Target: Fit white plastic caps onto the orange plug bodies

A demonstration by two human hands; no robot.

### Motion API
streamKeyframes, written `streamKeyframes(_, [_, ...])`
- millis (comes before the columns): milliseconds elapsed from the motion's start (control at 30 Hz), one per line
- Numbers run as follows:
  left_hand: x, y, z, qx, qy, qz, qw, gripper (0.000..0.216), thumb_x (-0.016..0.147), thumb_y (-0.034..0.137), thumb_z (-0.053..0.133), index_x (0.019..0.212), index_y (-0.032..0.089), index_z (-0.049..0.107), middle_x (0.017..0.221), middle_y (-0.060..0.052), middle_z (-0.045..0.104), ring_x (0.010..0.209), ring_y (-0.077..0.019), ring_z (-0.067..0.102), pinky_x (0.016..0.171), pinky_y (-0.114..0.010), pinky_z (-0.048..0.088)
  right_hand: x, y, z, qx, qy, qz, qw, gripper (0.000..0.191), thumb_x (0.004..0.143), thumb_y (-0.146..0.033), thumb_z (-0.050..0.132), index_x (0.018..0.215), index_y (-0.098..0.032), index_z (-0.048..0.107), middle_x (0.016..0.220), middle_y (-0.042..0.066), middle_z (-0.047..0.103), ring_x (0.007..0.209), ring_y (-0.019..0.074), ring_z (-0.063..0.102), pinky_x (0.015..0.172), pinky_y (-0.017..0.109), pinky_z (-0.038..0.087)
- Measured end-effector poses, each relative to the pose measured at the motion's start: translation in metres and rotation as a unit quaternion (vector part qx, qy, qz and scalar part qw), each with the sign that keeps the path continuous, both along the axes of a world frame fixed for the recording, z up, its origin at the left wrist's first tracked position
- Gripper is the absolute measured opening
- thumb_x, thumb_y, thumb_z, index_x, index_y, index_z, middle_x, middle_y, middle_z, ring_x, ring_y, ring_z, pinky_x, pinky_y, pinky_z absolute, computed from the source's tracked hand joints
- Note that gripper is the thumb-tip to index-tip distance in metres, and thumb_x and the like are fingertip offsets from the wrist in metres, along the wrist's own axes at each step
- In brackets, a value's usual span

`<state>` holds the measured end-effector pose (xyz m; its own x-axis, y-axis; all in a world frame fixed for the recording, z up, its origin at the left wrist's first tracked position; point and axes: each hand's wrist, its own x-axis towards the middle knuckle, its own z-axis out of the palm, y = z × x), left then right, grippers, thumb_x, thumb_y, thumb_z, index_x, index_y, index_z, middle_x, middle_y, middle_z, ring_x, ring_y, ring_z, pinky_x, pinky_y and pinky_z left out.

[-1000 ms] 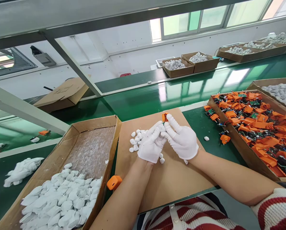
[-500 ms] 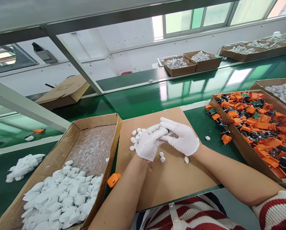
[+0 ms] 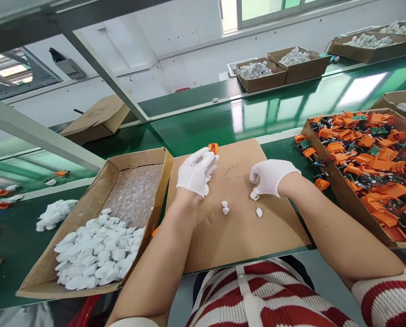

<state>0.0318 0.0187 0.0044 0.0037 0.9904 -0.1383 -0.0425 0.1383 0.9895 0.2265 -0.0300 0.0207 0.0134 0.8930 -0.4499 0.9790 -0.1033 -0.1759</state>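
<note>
Both my hands wear white gloves and hover over a sheet of brown cardboard (image 3: 237, 231). My left hand (image 3: 194, 174) is closed on a small orange plastic part (image 3: 213, 147) held at its fingertips. My right hand (image 3: 270, 178) is curled, with its fingertips down on a small white cap (image 3: 254, 196) lying on the cardboard. Three more white caps (image 3: 225, 207) lie loose between and below the hands.
A cardboard box (image 3: 46, 268) at the left holds several white caps (image 3: 97, 254). A box (image 3: 329, 181) at the right is piled with orange parts with circuit boards (image 3: 369, 150). A green conveyor belt (image 3: 257, 118) runs behind; more boxes (image 3: 260, 81) stand beyond it.
My hands, pressed together a moment ago, have come apart. The left one moved left with the orange part, and the right one dropped onto a white cap. The view tilted down.
</note>
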Motion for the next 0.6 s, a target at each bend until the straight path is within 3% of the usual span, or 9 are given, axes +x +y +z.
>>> streamKeyframes(133, [0.008,0.048,0.007,0.131,0.157,0.011,0.979,0.04,0.072,0.024,0.071,0.111,0.017,0.067,0.103,-0.004,0.072,0.097,-0.0172,0.067,0.087,-0.028,0.052,-0.004,0.006,-0.007,-0.034,0.019,-0.011,0.999,0.035,0.059,-0.031,0.079,0.093,-0.032,0.07,0.095,-0.001,0.073,0.076,0.0225,0.068,0.063,0.033,0.05])
streamKeyframes(200, [0.013,0.081,0.002,0.121,0.242,-0.011,0.963,0.036,0.072,0.02,0.067,0.108,0.017,0.068,0.099,-0.003,0.072,0.096,-0.0174,0.066,0.09,-0.028,0.05,-0.003,0.01,-0.014,-0.036,0.061,-0.018,0.997,0.025,0.068,-0.028,0.073,0.093,-0.032,0.07,0.09,-0.002,0.074,0.076,0.0192,0.068,0.065,0.029,0.049])
streamKeyframes(267, [0.015,0.11,-0.006,0.088,0.363,-0.034,0.927,0.032,0.073,0.022,0.066,0.104,0.018,0.069,0.101,-0.003,0.072,0.096,-0.0195,0.065,0.089,-0.029,0.049,0.0,0.014,-0.02,-0.005,0.068,-0.032,0.997,0.019,0.075,-0.029,0.067,0.093,-0.032,0.071,0.088,0.0,0.075,0.08,0.0192,0.068,0.067,0.029,0.049])
streamKeyframes(367, [0.013,0.138,-0.017,0.054,0.425,-0.042,0.903,0.032,0.072,0.021,0.067,0.103,0.015,0.069,0.112,-0.009,0.07,0.104,-0.0246,0.062,0.095,-0.034,0.045,0.005,0.017,-0.027,0.043,0.039,-0.042,0.997,0.019,0.074,-0.035,0.068,0.093,-0.031,0.072,0.09,0.003,0.075,0.083,0.023,0.068,0.067,0.032,0.049])
streamKeyframes(500, [0.001,0.143,-0.021,0.034,0.478,-0.021,0.878,0.047,0.07,0.026,0.071,0.115,0.013,0.064,0.137,-0.021,0.053,0.129,-0.0375,0.046,0.106,-0.049,0.033,0.005,0.018,-0.031,0.037,0.054,-0.023,0.998,0.013,0.074,-0.036,0.068,0.085,-0.031,0.073,0.091,0.003,0.075,0.078,0.0228,0.068,0.064,0.032,0.048])
streamKeyframes(600, [-0.011,0.126,-0.019,0.046,0.486,-0.02,0.873,0.047,0.064,0.034,0.078,0.107,0.019,0.067,0.128,-0.017,0.061,0.128,-0.0383,0.046,0.107,-0.05,0.033,0.003,0.019,-0.031,0.052,0.069,-0.055,0.995,0.016,0.079,-0.04,0.062,0.088,-0.031,0.072,0.091,0.002,0.074,0.068,0.0208,0.067,0.062,0.033,0.048])
